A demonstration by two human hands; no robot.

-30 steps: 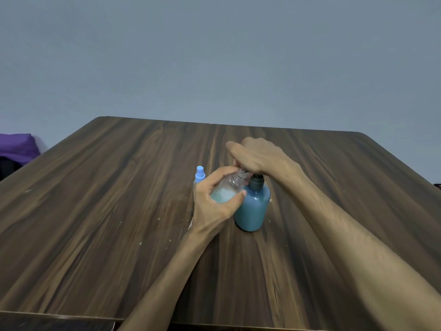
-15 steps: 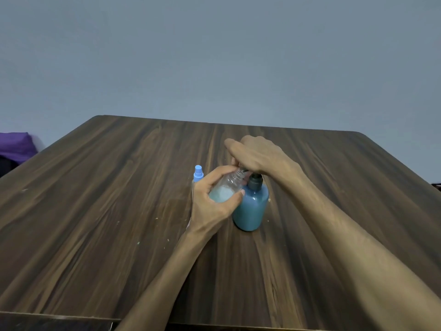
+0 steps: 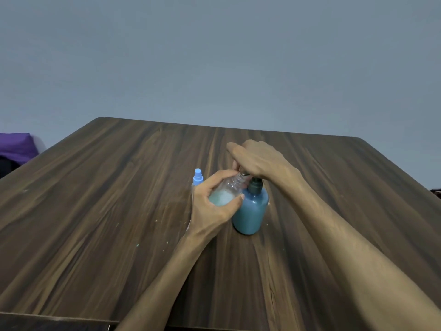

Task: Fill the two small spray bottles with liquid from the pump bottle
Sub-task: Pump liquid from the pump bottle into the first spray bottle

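Spray bottle (image 3: 225, 193), the clear one with no cap on it, is held off the dark wooden table (image 3: 100, 199) in the left hand (image 3: 212, 206), whose fingers and thumb curl round its lower half. It is tilted: the long axis runs from the base, low and to the left, up and to the right, so the threaded neck points at the head of the teal pump bottle (image 3: 250, 211). Pale blue-white liquid sits in the lower part (roughly a third to a half full, at a guess). The pump bottle stands upright on the table, touching or just beside the left hand's fingertips.

The right hand (image 3: 257, 161) lies over the pump head, fingers bent down on it; the nozzle itself is hidden beneath them, so whether the spout sits inside the neck cannot be told. Each press, I judge, depends on that neck staying right under the spout; a small slip to the left would put liquid on the table.

A second spray bottle, with its blue cap (image 3: 198, 177) on, stands just behind the left hand, its body mostly hidden.
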